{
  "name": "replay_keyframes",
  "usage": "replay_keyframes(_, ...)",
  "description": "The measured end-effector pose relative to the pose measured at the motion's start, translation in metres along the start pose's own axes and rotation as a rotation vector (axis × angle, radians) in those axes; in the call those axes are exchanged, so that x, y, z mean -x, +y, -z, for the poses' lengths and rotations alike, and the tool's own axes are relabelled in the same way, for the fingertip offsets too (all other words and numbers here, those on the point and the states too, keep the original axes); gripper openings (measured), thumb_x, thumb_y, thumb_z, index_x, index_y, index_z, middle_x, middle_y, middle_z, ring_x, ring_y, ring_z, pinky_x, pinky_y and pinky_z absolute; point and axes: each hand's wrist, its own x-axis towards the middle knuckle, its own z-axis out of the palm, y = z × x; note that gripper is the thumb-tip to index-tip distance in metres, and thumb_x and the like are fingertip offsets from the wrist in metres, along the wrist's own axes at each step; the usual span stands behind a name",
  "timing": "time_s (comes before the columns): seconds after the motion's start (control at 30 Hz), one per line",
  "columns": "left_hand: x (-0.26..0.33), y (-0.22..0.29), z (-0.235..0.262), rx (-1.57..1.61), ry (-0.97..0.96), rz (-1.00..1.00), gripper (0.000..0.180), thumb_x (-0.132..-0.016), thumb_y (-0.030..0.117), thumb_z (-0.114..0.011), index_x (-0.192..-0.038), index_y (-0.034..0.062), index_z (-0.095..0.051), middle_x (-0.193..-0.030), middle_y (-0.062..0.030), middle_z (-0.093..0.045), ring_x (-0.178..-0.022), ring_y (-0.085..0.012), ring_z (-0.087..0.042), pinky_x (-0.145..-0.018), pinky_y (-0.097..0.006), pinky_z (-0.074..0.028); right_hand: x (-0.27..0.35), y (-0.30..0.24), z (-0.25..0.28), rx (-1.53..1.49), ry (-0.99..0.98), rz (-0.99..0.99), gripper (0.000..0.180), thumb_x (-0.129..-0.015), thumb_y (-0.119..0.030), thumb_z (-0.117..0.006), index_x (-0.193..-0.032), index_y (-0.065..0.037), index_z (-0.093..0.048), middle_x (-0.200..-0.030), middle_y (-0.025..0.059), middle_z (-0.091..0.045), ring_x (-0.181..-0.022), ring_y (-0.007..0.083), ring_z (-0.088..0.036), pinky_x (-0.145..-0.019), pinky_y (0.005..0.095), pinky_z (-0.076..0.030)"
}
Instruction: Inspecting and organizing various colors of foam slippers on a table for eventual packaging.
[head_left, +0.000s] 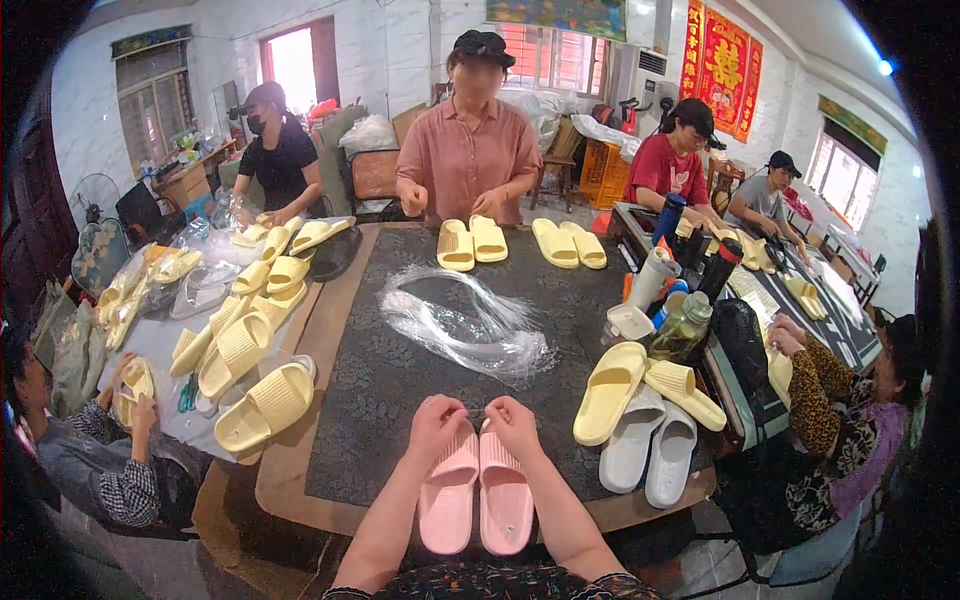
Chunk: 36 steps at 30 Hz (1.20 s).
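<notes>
A pair of pink slide slippers [446, 500] lies side by side at the near edge of the table, heels toward me. My left hand [437, 424] is over the left slipper's toe end, fingers curled and pressed together. Over the toe end of the right slipper, my right hand [511, 428] is closed in the same pinched way, a small gap from the left. Anything thin between the fingertips is too small to make out. Beyond my hands lies a loose bundle of clear, thin plastic strands [462, 322] on the dark patterned mat [350, 400].
Yellow slippers [264, 405] are heaped on the left table. Yellow and grey slippers [632, 440] lie at my right, near bottles and a glass jar [684, 328]. Two yellow pairs [568, 243] stand at the far edge, before a standing person [470, 150]. Several others work around.
</notes>
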Motion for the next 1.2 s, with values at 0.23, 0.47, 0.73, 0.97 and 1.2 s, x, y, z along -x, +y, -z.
replay_keyframes(0.23,-0.001,0.013,0.001,0.093,-0.133,0.105,0.010,-0.079,0.013,-0.068,-0.083,0.0038,-0.065,-0.078,-0.0079,-0.060,-0.076,-0.0237,-0.059,-0.068,-0.034,-0.048,-0.001,0.014,0.003,0.044,-0.009,0.043,0.011,-0.090,-0.011,-0.062,-0.091,-0.001,-0.061,-0.072,0.0010,-0.062,-0.065,0.0065,-0.059,-0.060,0.0233,-0.046)
replay_keyframes(0.47,-0.001,0.005,0.000,0.025,-0.014,0.054,0.010,-0.079,0.012,-0.068,-0.083,0.0035,-0.066,-0.077,-0.0086,-0.061,-0.073,-0.0213,-0.060,-0.065,-0.032,-0.048,0.000,0.002,0.001,0.055,-0.047,0.081,0.010,-0.089,-0.011,-0.062,-0.091,-0.001,-0.061,-0.073,0.0012,-0.063,-0.067,0.0075,-0.061,-0.060,0.0241,-0.048)
replay_keyframes(0.73,0.000,0.003,0.002,0.073,-0.024,0.119,0.011,-0.079,0.013,-0.068,-0.085,0.0033,-0.066,-0.078,-0.0089,-0.060,-0.073,-0.0238,-0.060,-0.068,-0.034,-0.049,-0.002,0.007,-0.001,-0.004,-0.008,0.038,0.017,-0.087,-0.019,-0.064,-0.093,-0.003,-0.063,-0.070,0.0066,-0.064,-0.063,0.0135,-0.059,-0.061,0.0300,-0.048)
replay_keyframes(0.97,0.001,0.006,0.004,0.058,-0.065,0.152,0.013,-0.081,0.014,-0.067,-0.086,0.0032,-0.065,-0.081,-0.0088,-0.061,-0.078,-0.0224,-0.060,-0.069,-0.034,-0.049,-0.002,0.011,0.001,0.015,0.090,0.038,0.018,-0.087,-0.019,-0.064,-0.093,-0.003,-0.063,-0.073,0.0081,-0.065,-0.066,0.0155,-0.062,-0.064,0.0308,-0.049)
replay_keyframes(1.2,-0.001,0.015,0.003,0.028,-0.181,0.125,0.012,-0.081,0.013,-0.066,-0.087,0.0028,-0.064,-0.079,-0.0095,-0.059,-0.076,-0.0225,-0.059,-0.068,-0.034,-0.048,-0.003,0.019,0.001,0.081,0.003,0.032,0.018,-0.087,-0.019,-0.064,-0.091,-0.002,-0.063,-0.076,0.0095,-0.067,-0.069,0.0175,-0.066,-0.064,0.0317,-0.050)
